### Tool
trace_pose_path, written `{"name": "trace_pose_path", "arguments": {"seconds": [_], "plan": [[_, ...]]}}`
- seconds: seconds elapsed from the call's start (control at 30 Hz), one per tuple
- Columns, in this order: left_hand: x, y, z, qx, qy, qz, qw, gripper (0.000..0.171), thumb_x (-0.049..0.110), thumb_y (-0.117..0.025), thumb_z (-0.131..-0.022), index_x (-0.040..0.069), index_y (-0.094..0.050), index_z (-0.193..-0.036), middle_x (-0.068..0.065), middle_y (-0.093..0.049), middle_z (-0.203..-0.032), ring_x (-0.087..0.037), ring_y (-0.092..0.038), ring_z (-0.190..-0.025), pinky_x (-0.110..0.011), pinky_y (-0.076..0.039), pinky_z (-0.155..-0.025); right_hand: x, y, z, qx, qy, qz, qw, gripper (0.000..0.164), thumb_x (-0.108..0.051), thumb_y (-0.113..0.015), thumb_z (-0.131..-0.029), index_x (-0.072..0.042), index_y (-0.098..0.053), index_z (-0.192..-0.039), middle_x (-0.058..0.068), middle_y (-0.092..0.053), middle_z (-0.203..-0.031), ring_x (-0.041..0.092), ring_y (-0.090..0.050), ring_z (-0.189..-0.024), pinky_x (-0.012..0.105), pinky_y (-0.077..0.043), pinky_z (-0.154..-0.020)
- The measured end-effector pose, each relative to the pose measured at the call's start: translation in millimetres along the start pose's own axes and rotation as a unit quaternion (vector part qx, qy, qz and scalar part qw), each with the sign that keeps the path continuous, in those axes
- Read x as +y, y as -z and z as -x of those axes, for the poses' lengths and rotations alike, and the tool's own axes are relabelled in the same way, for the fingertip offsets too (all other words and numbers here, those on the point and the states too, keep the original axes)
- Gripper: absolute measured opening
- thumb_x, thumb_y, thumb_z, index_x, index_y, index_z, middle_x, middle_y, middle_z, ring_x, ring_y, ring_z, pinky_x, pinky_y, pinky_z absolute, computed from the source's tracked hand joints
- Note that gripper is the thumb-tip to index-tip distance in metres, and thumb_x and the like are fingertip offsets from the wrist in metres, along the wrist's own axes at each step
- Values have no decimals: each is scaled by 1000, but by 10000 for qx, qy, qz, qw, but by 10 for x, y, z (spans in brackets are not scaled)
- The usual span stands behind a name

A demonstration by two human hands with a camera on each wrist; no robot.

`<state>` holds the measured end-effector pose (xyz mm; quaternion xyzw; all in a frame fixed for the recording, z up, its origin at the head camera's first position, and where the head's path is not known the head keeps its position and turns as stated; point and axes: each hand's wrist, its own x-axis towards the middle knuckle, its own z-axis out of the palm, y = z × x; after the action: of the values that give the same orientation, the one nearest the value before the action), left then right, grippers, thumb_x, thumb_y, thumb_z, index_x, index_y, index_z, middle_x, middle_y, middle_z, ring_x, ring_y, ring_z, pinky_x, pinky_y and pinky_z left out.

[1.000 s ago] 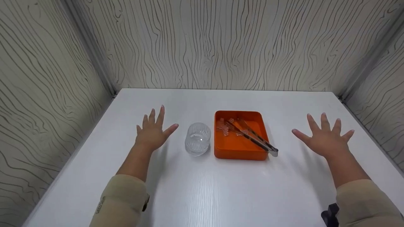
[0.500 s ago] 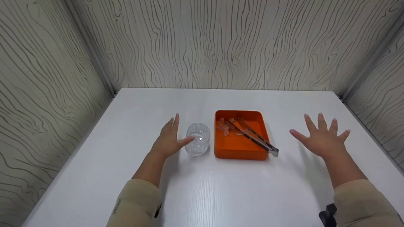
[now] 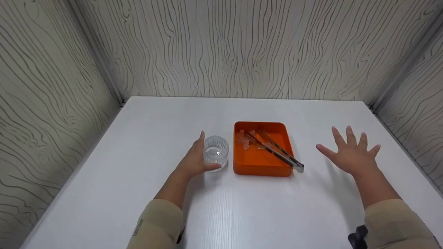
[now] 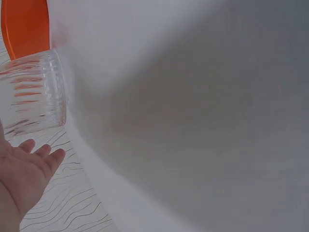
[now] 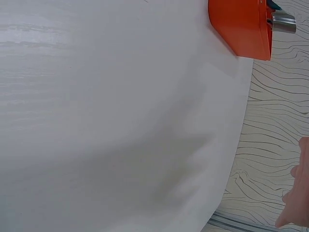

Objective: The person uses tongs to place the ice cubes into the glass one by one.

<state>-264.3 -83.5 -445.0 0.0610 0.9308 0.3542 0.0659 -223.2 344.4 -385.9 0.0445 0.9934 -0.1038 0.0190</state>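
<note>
A clear ribbed glass stands upright on the white table, left of the orange tray. My left hand is right at its left side, thumb across the near side and the other fingers straight along the left and far side. In the left wrist view the fingers are extended beside the glass, not curled round it. My right hand hovers over the table to the right of the tray, its fingers spread and nothing in it. The right wrist view catches only part of this hand.
In the orange tray lie several clear ice-like pieces at the left. Metal tongs with dark arms rest in it, their bent end over the near right corner. Wood-patterned panels wall the table at the back and sides.
My left hand has moved right and nearer, from beside the glass to against its side, its thumb now in front. The right hand has shifted slightly left, still spread.
</note>
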Motion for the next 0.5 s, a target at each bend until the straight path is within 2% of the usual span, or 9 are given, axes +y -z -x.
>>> {"name": "trace_pose_path", "arguments": {"seconds": [0.3, 0.5], "plan": [[29, -109, -38, 158, 370, 494, 9980, 121, 37, -84, -61, 27, 1, -147, -5, -20, -151, -26, -25, -135, -46, -24, -107, 25, -38, 10, -16, -82, 4, 10000, 97, -78, -27, -79, -14, 0, -147, 33, 8, -143, 62, 15, -121, 77, 14, -81], [63, -139, -60, 377, 376, 558, 9970, 107, 33, -85, -61, 22, -17, -144, -7, -34, -142, -27, -35, -129, -45, -29, -105, 49, -60, -14, -49, -105, -66, 9999, 98, -79, -26, -78, -16, 2, -147, 32, 10, -144, 60, 17, -122, 76, 14, -83]]}}
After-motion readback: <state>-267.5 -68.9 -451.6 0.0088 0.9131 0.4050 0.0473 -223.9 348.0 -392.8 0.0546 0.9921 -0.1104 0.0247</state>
